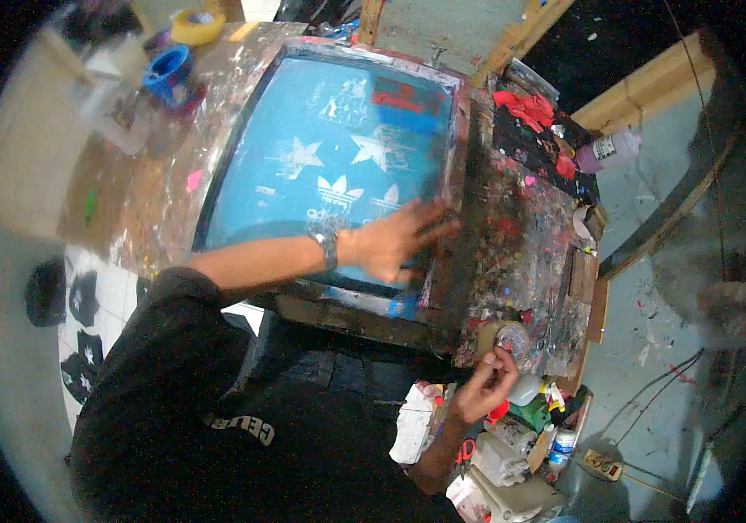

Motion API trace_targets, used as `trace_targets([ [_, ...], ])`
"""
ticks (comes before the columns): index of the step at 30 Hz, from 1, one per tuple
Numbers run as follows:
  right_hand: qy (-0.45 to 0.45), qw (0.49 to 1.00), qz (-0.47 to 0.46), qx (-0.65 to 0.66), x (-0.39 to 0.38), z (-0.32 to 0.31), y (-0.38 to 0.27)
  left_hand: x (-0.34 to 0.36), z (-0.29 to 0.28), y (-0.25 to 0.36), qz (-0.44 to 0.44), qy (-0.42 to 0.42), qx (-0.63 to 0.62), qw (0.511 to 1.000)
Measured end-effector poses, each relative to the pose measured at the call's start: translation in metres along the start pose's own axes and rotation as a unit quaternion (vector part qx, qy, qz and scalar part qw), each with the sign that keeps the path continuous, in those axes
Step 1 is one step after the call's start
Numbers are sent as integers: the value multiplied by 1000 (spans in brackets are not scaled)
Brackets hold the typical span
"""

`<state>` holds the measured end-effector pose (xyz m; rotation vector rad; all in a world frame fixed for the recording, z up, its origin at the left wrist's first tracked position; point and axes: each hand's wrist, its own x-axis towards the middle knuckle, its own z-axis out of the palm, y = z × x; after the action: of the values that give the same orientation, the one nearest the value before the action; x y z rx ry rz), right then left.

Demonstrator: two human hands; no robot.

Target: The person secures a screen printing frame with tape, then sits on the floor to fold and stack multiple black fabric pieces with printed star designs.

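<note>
Gentle Hands at the Screen

It lies on the table, the left hand's spread, empty fingers over its right edge. The right hand's fingers curl by the tape, grip unclear. Light, even pressure should suit it.

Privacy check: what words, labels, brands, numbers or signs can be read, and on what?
Screen: white lettering by leaf motifs; wording withheld, smallest lines blurred.
Shirt: pale block letters, wording withheld.
Lilac bottle: label print too small to read.
White bottle: blue label, too small to read.
</note>
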<state>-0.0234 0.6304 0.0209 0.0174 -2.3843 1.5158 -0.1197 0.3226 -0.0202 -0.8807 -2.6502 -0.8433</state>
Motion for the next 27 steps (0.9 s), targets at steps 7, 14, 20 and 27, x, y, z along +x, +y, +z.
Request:
trace_targets([
  [7, -97, 946, -125, -284, 35, -20, -22, -19, -9, 24, -12, 31, -24, 999],
  [14, -143, 840, -277, -444, 30, -39, 25, -63, 19, 164, -70, -14, -461, 885],
  [20, -323, 912, -107, -227, 14, -14, -114, -77, 88, 160, -180, -47, -965, 185],
  [27, -424, 866, -223, -140, -5, 7, -106, -113, -3, 155, -284, 49, -756, 587],
])
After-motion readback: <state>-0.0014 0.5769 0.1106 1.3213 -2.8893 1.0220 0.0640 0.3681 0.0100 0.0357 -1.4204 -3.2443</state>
